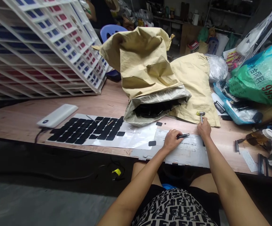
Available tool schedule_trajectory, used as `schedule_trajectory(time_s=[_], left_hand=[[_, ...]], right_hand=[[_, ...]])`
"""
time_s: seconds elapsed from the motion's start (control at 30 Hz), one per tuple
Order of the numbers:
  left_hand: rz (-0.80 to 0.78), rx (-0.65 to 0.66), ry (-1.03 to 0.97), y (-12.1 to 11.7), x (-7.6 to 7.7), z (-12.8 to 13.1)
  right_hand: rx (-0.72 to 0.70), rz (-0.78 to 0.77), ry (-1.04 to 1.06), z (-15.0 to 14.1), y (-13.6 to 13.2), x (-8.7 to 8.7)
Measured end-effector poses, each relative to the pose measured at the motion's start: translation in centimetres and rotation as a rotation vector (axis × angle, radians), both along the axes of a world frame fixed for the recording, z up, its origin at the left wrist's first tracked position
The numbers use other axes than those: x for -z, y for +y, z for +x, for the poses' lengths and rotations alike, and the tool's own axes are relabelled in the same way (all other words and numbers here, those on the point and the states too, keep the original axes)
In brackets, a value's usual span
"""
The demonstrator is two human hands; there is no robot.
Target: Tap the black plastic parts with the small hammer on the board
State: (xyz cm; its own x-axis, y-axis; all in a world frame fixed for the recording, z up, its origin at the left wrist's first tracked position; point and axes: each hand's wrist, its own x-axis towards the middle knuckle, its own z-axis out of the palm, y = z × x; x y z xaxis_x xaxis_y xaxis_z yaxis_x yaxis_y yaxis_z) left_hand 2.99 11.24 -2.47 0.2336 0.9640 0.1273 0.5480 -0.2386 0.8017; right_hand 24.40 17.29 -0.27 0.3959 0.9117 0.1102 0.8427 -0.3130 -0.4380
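Observation:
My left hand (171, 139) is closed round a thin black part (183, 136) that lies on a grey plate (185, 153) at the table's near edge. Just to its right, my right hand (204, 128) grips the handle of a small hammer (200, 115), its head pointing up and away from me. To the left, several black lens-shaped pieces (86, 130) lie in rows on a clear sheet (136, 138). Two loose black pieces (152, 143) sit between the sheet and my left hand.
An open tan sack (147, 69) with dark parts inside lies behind my hands. A white power bank (57, 115) sits far left under leaning white racks (44, 44). A green bag (260, 75), a blue tray (230, 110) and small tools crowd the right. Wooden table (98, 100).

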Motion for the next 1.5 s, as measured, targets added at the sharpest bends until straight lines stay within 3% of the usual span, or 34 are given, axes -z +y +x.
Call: schedule_trajectory(time_s=[0.17,0.33,0.43,0.57,0.67,0.77,0.97,1.2,1.33,1.5], left_hand=[[0.019,0.023,0.015,0.4,1.2,-0.2],[0.018,-0.001,0.001,0.3,1.0,-0.2],[0.001,-0.018,0.000,0.2,0.7,0.0],[-0.020,-0.034,-0.006,0.3,0.5,0.2],[-0.043,-0.054,-0.025,0.3,0.5,0.3],[-0.059,-0.075,-0.038,0.3,0.6,0.4],[-0.046,-0.103,-0.003,0.4,0.8,0.7],[-0.041,-0.094,-0.030,0.4,1.0,0.7],[-0.032,-0.099,-0.018,0.4,0.9,0.7],[-0.007,-0.078,-0.008,0.4,0.9,0.6]], right_hand=[[0.008,0.016,0.024,0.3,0.2,0.1],[-0.018,0.080,0.151,0.6,-0.8,-1.4],[-0.069,0.186,0.308,-0.2,-3.7,-2.7],[-0.314,0.125,0.585,-2.2,-9.4,-3.7],[-0.462,0.028,0.615,-3.7,-12.6,-4.0],[-0.515,-0.005,0.552,-4.7,-14.0,-3.8],[-0.509,-0.035,0.521,-5.1,-14.0,-2.8],[-0.425,0.017,0.536,-4.5,-14.1,-3.1],[-0.394,-0.067,0.587,-4.1,-14.3,-2.2],[-0.304,0.013,0.527,-2.8,-11.6,-2.2]])
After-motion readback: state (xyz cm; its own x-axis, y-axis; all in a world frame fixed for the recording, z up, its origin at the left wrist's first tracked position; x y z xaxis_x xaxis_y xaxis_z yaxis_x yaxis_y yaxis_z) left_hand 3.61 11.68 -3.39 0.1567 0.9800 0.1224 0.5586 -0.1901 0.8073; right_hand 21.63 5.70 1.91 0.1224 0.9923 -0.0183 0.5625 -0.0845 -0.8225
